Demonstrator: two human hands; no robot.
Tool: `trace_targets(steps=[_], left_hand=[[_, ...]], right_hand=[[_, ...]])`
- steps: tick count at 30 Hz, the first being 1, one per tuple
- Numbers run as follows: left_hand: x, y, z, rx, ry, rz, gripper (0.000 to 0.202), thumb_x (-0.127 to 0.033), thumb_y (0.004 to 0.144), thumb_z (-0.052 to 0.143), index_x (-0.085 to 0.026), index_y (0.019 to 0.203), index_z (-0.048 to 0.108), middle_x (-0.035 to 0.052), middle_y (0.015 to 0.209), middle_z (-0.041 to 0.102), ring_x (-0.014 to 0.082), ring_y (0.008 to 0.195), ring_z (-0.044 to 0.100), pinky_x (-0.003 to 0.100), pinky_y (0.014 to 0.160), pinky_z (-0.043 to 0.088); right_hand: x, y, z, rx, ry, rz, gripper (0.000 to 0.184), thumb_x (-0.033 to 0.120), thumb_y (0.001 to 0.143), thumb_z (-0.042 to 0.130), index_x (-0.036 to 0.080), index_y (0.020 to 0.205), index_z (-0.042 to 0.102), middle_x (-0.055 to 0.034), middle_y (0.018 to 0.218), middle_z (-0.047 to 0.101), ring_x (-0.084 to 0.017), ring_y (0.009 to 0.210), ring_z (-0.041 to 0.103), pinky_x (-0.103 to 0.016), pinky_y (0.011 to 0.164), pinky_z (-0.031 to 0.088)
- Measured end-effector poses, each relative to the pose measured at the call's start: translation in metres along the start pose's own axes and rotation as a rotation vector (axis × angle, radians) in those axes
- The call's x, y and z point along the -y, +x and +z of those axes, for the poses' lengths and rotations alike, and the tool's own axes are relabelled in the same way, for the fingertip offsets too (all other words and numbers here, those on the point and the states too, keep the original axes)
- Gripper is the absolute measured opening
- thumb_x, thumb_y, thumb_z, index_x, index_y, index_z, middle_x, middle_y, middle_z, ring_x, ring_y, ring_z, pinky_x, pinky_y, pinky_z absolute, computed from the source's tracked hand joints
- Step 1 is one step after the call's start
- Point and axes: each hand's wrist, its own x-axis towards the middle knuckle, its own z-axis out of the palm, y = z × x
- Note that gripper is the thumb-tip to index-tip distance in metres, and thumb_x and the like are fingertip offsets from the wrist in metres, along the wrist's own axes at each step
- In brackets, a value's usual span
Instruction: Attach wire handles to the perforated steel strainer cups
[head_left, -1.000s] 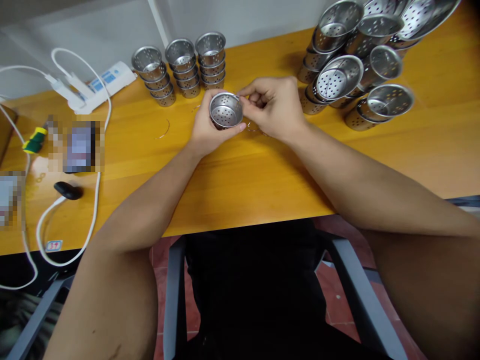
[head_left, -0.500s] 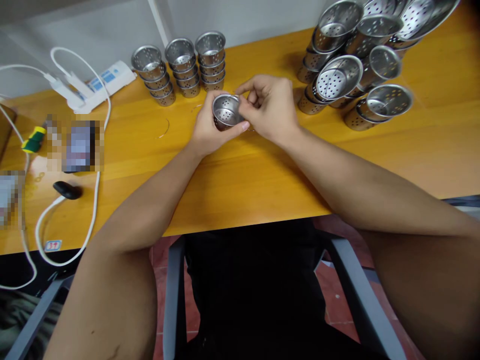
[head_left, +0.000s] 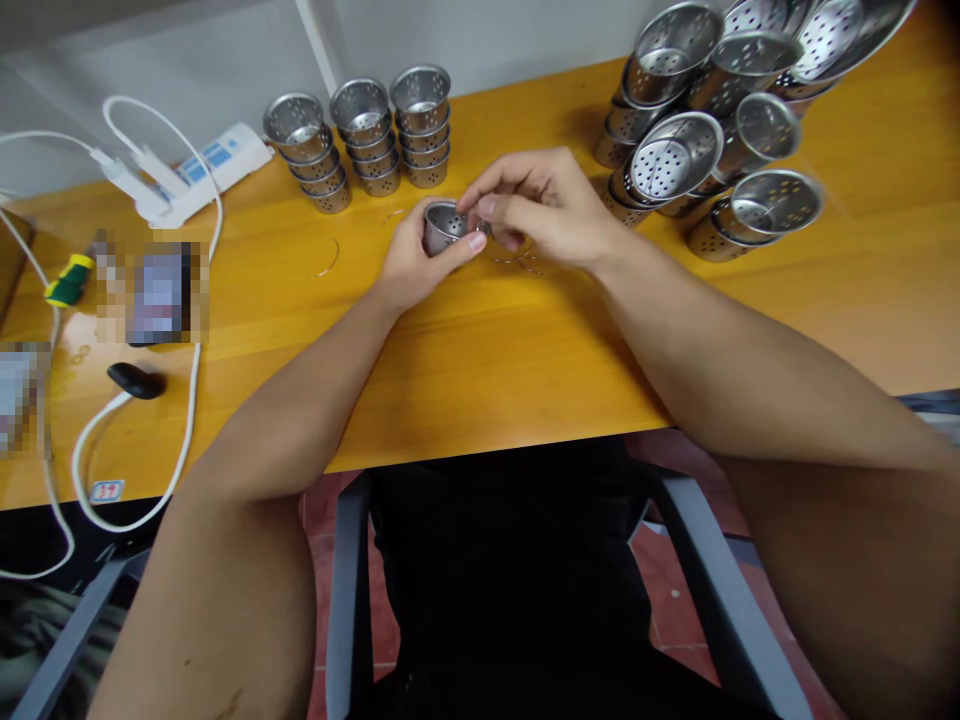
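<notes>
Yellow tabletop (head_left: 480,390) spread beneath a metal cup (head_left: 441,226), gripped by the left hand (head_left: 409,262). At the cup's rim was the right hand (head_left: 556,206); whether it pinched anything, I couldn't tell. Rim work seemed in hand, calling next for a steady left hold.

The wooden table (head_left: 450,380) bears stacked perforated metal cups (head_left: 365,150), loose thin wires (head_left: 517,261) and a white power strip (head_left: 214,165).
</notes>
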Motion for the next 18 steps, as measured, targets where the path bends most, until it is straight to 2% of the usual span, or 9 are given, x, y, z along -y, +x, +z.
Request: trace_targets(steps=[2, 5, 8, 12, 15, 18], left_hand=[[-0.001, 0.0, -0.001, 0.012, -0.051, -0.014, 0.075, -0.095, 0.091, 0.095, -0.03, 0.126, 0.082, 0.0075, 0.117, 0.086, 0.0327, 0.11, 0.085, 0.053, 0.104, 0.075], [0.001, 0.001, -0.002, 0.035, -0.132, -0.041, 0.077, -0.096, 0.088, 0.097, -0.032, 0.128, 0.082, 0.0076, 0.122, 0.087, 0.0315, 0.114, 0.086, 0.049, 0.105, 0.076], [0.011, 0.004, -0.002, 0.086, -0.2, -0.011, 0.084, -0.091, 0.086, 0.102, -0.027, 0.137, 0.08, 0.0098, 0.125, 0.086, 0.0317, 0.119, 0.087, 0.048, 0.109, 0.075], [0.037, 0.009, -0.002, 0.135, -0.229, 0.14, 0.11, -0.089, 0.07, 0.113, -0.022, 0.148, 0.074, 0.0129, 0.134, 0.082, 0.0371, 0.129, 0.084, 0.056, 0.118, 0.071], [0.052, 0.011, -0.003, 0.139, -0.19, 0.144, 0.114, -0.091, 0.071, 0.111, -0.023, 0.153, 0.07, 0.0146, 0.143, 0.078, 0.039, 0.137, 0.081, 0.06, 0.126, 0.066], [0.056, 0.012, -0.004, 0.137, -0.154, 0.121, 0.112, -0.089, 0.074, 0.111, -0.024, 0.155, 0.069, 0.0144, 0.145, 0.076, 0.0392, 0.14, 0.078, 0.06, 0.129, 0.063]], right_hand=[[0.0, -0.001, -0.009, 0.104, 0.035, 0.005, 0.07, 0.097, 0.089, 0.101, 0.03, 0.107, 0.089, -0.0002, 0.083, 0.079, -0.017, 0.058, 0.056, -0.035, 0.054, 0.043], [-0.005, 0.0, -0.016, 0.154, 0.055, -0.001, 0.072, 0.094, 0.088, 0.104, 0.027, 0.102, 0.082, -0.0003, 0.082, 0.078, -0.015, 0.058, 0.058, -0.032, 0.052, 0.043], [-0.011, 0.001, -0.016, 0.117, 0.073, 0.015, 0.071, 0.092, 0.089, 0.105, 0.027, 0.099, 0.077, 0.0016, 0.076, 0.074, -0.015, 0.055, 0.056, -0.031, 0.049, 0.042], [-0.021, 0.003, -0.011, 0.046, 0.07, 0.008, 0.069, 0.089, 0.09, 0.107, 0.029, 0.096, 0.073, 0.0048, 0.069, 0.068, -0.015, 0.053, 0.052, -0.032, 0.047, 0.038], [-0.027, 0.004, -0.007, 0.02, 0.044, 0.01, 0.068, 0.086, 0.089, 0.109, 0.029, 0.096, 0.072, 0.0065, 0.066, 0.064, -0.016, 0.056, 0.053, -0.033, 0.049, 0.043], [-0.031, 0.005, -0.004, 0.0, 0.012, -0.034, 0.068, 0.086, 0.088, 0.11, 0.029, 0.095, 0.073, 0.0047, 0.071, 0.067, -0.018, 0.064, 0.057, -0.036, 0.059, 0.051]])
